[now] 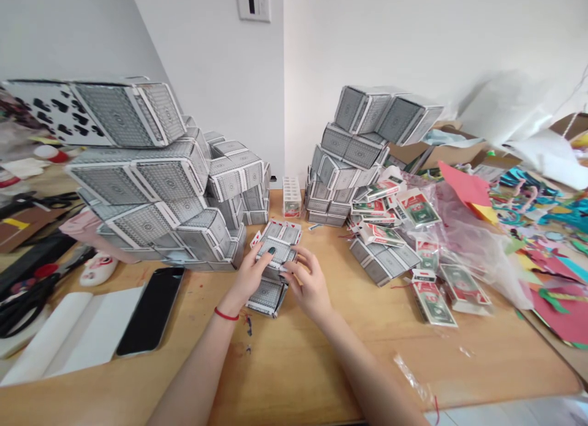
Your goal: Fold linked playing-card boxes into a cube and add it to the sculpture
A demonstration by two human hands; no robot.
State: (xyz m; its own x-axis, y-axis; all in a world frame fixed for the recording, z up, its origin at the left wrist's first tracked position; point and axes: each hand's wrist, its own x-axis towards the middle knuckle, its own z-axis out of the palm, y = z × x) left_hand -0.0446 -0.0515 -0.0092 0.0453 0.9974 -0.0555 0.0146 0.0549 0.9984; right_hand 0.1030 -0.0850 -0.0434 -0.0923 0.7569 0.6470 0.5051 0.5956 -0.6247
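Note:
My left hand [248, 276], with a red cord at the wrist, grips the left side of a small box folded from playing cards [278, 249]. Its thumb lies on the grey patterned top. On the box's right edge, the bent fingers of my right hand [310, 285] are closed. Another grey card box [266, 296] rests on the table just below the held one. Behind my fingers lie more grey-backed cards [281, 231], and a card with red hearts [255, 239] sticks out at the left. The undersides of both hands' grips are partly hidden.
Stacked card-box structures rise at the left [151, 174] and right [335, 187]. Red-and-green card packs [434, 300] lie at the right beside plastic wrap and coloured paper [558, 291]. A phone [151, 309], white paper [92, 331] and black scissors [34, 291] are at the left.

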